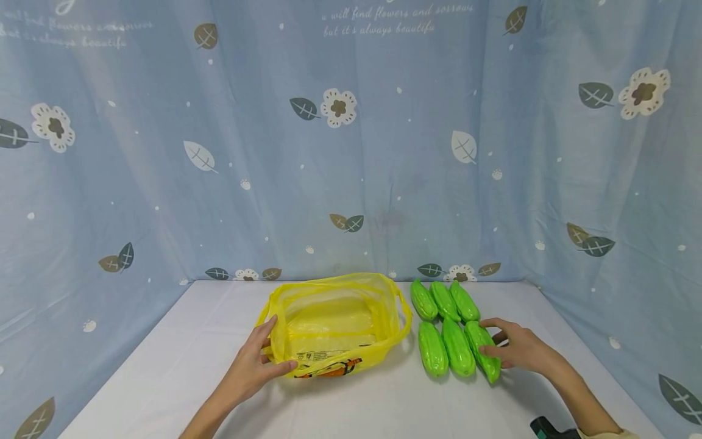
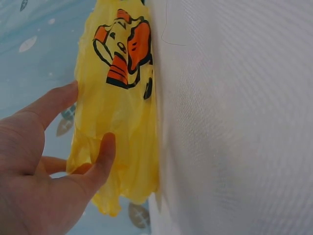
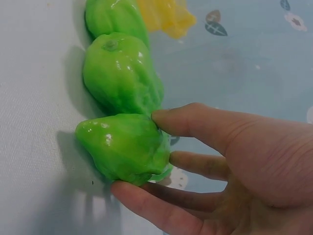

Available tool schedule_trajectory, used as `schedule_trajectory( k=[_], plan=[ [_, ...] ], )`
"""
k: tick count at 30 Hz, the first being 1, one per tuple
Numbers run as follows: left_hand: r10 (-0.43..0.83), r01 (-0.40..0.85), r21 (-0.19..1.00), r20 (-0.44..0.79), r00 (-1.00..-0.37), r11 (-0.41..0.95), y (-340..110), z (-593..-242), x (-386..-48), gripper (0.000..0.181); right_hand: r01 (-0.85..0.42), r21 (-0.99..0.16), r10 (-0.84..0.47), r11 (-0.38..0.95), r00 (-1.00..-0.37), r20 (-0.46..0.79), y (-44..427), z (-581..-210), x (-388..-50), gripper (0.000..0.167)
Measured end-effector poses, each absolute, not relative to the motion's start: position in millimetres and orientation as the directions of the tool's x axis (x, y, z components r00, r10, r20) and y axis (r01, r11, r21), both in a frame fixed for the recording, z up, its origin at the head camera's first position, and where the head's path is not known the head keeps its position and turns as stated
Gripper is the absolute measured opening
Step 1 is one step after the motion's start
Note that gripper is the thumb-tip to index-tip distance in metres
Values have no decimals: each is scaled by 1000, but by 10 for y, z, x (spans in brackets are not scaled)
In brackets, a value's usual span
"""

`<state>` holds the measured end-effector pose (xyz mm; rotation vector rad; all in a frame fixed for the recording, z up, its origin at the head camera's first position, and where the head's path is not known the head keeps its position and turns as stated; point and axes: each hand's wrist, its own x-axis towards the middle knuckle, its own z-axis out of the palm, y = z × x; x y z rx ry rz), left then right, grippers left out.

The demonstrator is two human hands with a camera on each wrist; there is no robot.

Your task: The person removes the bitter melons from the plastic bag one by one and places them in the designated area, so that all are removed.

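A yellow plastic bag (image 1: 334, 320) stands on the table with its mouth spread wide. An orange and black cartoon print (image 2: 128, 54) marks its front. My left hand (image 1: 256, 360) holds the bag's left end, thumb at the front and the other fingers round the side. Right of the bag lie several shiny green bitter melons, seemingly artificial, in two rows. My right hand (image 1: 515, 347) grips the front row's rightmost bitter melon (image 3: 122, 147), thumb on one side and fingers on the other. That melon still appears to lie on the table, beside the middle front bitter melon (image 3: 120, 73).
The white-covered table (image 1: 164, 366) reaches back to a blue patterned curtain (image 1: 384, 152), which also runs along both sides. A back-row bitter melon (image 1: 423, 300) lies close to the bag's right handle. A dark object (image 1: 551, 428) sits by the right forearm.
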<state>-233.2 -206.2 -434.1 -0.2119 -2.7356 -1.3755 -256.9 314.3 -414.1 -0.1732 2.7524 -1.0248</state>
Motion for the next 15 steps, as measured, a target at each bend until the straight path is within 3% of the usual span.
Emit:
schedule_trajectory(
  k=[15],
  plan=[
    [95,164,802,134,-986,575,-2062,-4370,-2330,102,-27,-656,-162,755,-976,-146,3119,-4129,-2538,76]
  ],
)
